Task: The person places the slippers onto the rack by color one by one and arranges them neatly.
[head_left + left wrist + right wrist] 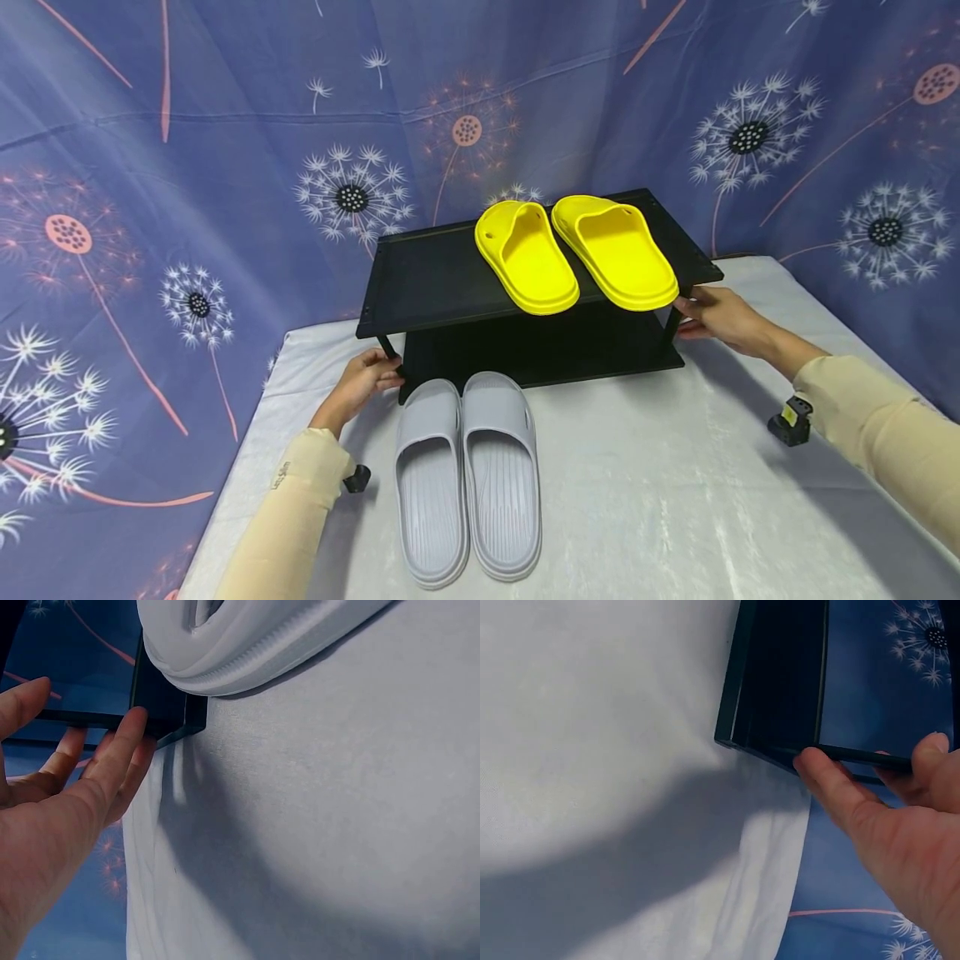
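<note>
Two slim posts — left hand gripping one, right hand the other — join flat, rectangular black shelves.

Blk rack, gry slippers on wht cloth.

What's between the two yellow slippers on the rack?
Nothing: the head view shows just a bare strip of the black rack.

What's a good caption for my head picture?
Left hand and right hand hold a black rack, yellow slippers on top, gray slippers in front.
</note>
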A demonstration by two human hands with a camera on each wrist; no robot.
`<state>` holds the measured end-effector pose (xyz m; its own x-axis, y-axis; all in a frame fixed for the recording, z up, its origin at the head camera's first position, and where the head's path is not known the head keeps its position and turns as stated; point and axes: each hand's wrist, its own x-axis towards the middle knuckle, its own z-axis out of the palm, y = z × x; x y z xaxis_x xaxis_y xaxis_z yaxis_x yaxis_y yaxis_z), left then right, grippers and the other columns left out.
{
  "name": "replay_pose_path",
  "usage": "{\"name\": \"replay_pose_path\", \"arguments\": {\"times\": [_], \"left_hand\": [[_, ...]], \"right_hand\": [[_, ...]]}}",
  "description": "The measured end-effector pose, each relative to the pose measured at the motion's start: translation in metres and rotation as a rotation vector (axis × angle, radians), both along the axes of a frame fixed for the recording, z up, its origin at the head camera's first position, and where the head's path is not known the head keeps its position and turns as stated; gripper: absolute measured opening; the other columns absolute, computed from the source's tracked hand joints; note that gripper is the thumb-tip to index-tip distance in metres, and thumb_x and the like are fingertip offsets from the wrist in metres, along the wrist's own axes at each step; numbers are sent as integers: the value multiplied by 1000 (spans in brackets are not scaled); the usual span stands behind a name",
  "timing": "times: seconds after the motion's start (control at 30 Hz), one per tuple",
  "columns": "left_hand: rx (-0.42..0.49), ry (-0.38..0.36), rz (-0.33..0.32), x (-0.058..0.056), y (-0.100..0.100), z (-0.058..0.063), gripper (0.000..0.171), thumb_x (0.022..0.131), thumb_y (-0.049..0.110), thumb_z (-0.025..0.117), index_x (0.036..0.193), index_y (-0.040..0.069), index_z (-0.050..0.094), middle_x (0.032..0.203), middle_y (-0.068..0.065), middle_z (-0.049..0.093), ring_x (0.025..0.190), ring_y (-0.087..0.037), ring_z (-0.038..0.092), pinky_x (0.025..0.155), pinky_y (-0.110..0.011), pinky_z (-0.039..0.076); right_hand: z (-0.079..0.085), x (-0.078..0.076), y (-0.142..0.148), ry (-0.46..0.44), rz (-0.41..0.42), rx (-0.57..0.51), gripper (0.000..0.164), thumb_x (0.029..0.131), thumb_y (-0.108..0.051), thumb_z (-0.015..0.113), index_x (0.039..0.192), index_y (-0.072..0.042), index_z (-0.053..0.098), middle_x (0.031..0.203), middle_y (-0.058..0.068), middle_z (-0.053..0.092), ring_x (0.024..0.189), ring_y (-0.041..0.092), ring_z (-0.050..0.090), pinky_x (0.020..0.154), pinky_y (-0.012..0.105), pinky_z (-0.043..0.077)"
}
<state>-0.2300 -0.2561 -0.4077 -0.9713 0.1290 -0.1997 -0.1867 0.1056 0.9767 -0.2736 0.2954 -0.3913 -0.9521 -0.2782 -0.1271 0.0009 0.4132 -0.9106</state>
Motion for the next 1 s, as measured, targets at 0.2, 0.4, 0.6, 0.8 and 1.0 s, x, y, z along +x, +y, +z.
{"name": "replay_pose_path", "arguments": {"times": [0.2,0.4,0.6,0.8,1.0], "left_hand": [[2,-5,4,-1,1,0,11,97,3,52,99,-2,43,115,-25,45,103,-35,59,106,-53,41],[3,-6,11,-1,1,0,12,97,3,52,95,-1,41,111,-21,47,91,-23,63,105,-54,41],[-3,-5,7,-1,1,1,12,97,3,52,95,-1,41,102,-11,50,85,-17,64,104,-53,43],[-1,-4,11,-1,1,1,12,97,4,52,96,-1,41,102,-11,49,86,-17,63,104,-52,43],[14,-6,16,-6,-3,-8,12,97,3,52,100,-2,42,104,-11,50,86,-17,63,105,-53,42]], "right_hand": [[-3,0,0,-11,30,-41,58,106,-25,34,143,16,17,147,37,20,122,52,43,96,44,52],[-1,2,-2,-21,43,-59,64,106,-27,32,147,13,4,151,37,12,126,55,36,98,45,50],[-1,4,-3,-20,35,-53,62,107,-27,31,147,13,5,150,37,14,126,55,36,98,44,50],[-2,3,-3,-10,28,-42,63,107,-28,31,147,13,7,149,36,16,124,53,40,97,42,51],[-4,4,-3,-8,21,-38,63,106,-29,32,147,13,8,149,36,17,123,51,41,97,41,52]]}}
